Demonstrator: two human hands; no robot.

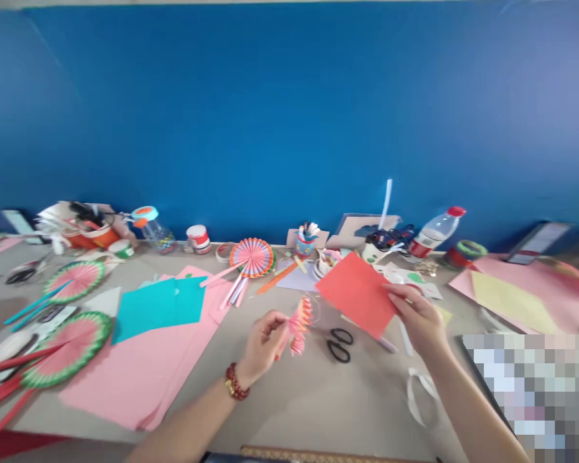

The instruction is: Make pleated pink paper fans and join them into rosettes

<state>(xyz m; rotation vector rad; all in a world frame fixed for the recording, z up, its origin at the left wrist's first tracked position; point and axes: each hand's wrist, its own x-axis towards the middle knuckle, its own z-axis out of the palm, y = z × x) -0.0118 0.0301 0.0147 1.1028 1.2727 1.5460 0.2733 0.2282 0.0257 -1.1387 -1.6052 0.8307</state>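
At far left, the red sticks [0, 394] of a round pink paper fan with a green pleated rim [74, 350] run out of frame. The white-and-red jar [198, 240] has blurred print. The left hand [264, 341] pinches a small pink-and-orange pleated paper piece [300, 325], bunched and ruffled, above the table. Black scissor handles [340, 346] lie beyond, blades hard to make out. The right hand [417, 316] grips a smooth red paper square [358, 294] by its right corner, fingers closed. The red-capped clear plastic bottle's [437, 231] label is unreadable; the screen [525, 392] is pixelated.
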